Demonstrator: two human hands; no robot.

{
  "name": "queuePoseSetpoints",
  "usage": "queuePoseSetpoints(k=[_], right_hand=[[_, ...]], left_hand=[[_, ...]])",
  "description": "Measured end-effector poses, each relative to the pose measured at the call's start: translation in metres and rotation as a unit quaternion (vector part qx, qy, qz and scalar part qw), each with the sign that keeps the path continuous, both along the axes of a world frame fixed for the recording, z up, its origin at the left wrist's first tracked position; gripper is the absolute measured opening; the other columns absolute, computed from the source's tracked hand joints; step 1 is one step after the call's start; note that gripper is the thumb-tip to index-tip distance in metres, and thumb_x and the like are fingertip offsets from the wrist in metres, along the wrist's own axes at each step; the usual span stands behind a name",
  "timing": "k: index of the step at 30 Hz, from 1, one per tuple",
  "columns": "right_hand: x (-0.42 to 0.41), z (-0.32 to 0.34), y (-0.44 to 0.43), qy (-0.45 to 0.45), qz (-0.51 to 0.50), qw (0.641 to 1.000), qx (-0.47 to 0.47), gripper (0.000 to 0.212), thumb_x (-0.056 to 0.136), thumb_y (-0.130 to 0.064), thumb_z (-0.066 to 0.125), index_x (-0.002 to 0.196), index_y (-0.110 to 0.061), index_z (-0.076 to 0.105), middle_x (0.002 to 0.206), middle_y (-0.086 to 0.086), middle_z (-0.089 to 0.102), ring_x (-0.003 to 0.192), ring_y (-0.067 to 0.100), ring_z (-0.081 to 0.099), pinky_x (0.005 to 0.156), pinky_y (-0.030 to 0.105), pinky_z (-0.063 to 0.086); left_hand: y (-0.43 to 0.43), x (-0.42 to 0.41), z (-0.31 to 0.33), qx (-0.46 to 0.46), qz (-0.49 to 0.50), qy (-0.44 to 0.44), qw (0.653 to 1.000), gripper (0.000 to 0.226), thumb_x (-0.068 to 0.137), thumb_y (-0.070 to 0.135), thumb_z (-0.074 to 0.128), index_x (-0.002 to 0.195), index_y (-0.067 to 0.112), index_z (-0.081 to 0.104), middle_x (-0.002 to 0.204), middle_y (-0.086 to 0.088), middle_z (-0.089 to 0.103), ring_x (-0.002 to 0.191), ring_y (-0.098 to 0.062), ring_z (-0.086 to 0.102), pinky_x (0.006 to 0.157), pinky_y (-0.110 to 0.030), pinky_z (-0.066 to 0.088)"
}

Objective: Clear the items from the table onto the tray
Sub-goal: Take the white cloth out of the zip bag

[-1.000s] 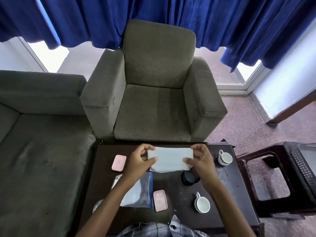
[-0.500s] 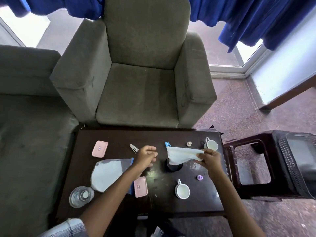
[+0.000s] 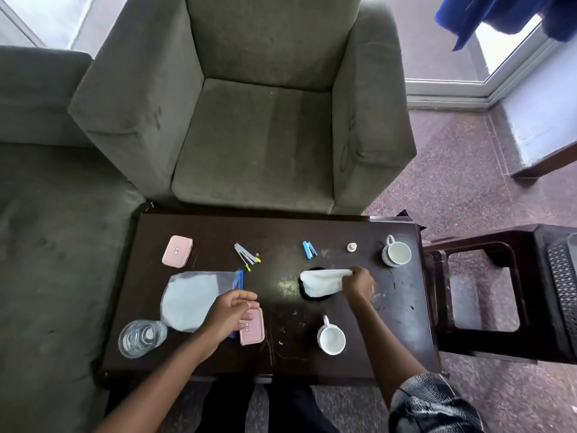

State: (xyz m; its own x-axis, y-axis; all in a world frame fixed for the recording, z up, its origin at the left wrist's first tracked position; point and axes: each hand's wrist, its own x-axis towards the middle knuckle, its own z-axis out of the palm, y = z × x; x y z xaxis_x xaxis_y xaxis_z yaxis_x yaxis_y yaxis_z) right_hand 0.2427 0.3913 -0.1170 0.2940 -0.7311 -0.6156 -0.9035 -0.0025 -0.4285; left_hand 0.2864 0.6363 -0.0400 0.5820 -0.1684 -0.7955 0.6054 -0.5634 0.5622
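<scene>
While we look down through the head camera, our right hand pinches the white cloth at its right end, fingers curled on the fabric. The cloth lies draped across the black round dish near the middle of the dark table. To the left of that dish our left hand hangs with its fingers loosely curled, holding nothing. It is above the blue zip edge of a clear bag and a pink case, and we cannot tell whether it touches either. Just beyond the dish lies a blue stapler. A small white cap stands beyond it to the right, and a white cup is farther right again. On the dish's near side stands a second white cup. Beyond the dish to the left lie a grey stapler and, farther left, a second pink case. An empty-looking glass sits well apart from the dish at the near left corner. Far to the dish's right, off the table, a dark stool carries a black perforated thing that the frame edge cuts off.
</scene>
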Motion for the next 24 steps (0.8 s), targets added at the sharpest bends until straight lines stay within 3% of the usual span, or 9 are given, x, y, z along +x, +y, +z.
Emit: queuePoseSetpoints(k=[7,11,14,24], right_hand=[[-0.012,-0.005,-0.005,0.029,0.039,0.998,-0.048,0.031,0.078,0.001,0.045,0.098,-0.003,0.069,0.108,0.024,0.067,0.101,0.039,0.062,0.081,0.039,0.05],[-0.012,-0.011,-0.002,0.038,0.087,0.995,-0.042,0.035,0.083,-0.003,0.046,0.11,-0.009,0.067,0.116,0.018,0.065,0.108,0.035,0.06,0.079,0.033,0.046],[-0.006,-0.02,0.001,0.03,0.11,0.993,-0.032,0.038,0.086,-0.004,0.048,0.12,-0.011,0.062,0.123,0.014,0.062,0.114,0.032,0.057,0.086,0.032,0.046],[-0.007,-0.047,0.007,0.027,0.125,0.991,0.031,0.039,0.086,-0.014,0.062,0.123,-0.004,0.06,0.122,0.017,0.064,0.115,0.033,0.057,0.087,0.032,0.045]], left_hand=[[-0.004,0.004,0.004,0.002,-0.007,0.003,1.0,0.025,0.095,0.004,0.04,0.091,0.02,0.059,0.095,-0.002,0.066,0.081,-0.015,0.06,0.065,-0.021,0.045],[-0.005,0.004,0.004,0.004,-0.011,0.006,1.0,0.024,0.095,0.003,0.039,0.097,0.016,0.058,0.093,0.0,0.065,0.08,-0.013,0.059,0.064,-0.02,0.046],[-0.002,0.001,0.003,0.008,-0.013,0.013,1.0,0.024,0.094,0.002,0.038,0.099,0.014,0.058,0.094,-0.001,0.065,0.079,-0.012,0.059,0.061,-0.018,0.044],[0.013,-0.003,-0.009,0.036,-0.015,0.034,0.999,0.016,0.093,0.009,0.048,0.102,0.015,0.06,0.108,-0.008,0.066,0.094,-0.02,0.063,0.066,-0.022,0.045]])
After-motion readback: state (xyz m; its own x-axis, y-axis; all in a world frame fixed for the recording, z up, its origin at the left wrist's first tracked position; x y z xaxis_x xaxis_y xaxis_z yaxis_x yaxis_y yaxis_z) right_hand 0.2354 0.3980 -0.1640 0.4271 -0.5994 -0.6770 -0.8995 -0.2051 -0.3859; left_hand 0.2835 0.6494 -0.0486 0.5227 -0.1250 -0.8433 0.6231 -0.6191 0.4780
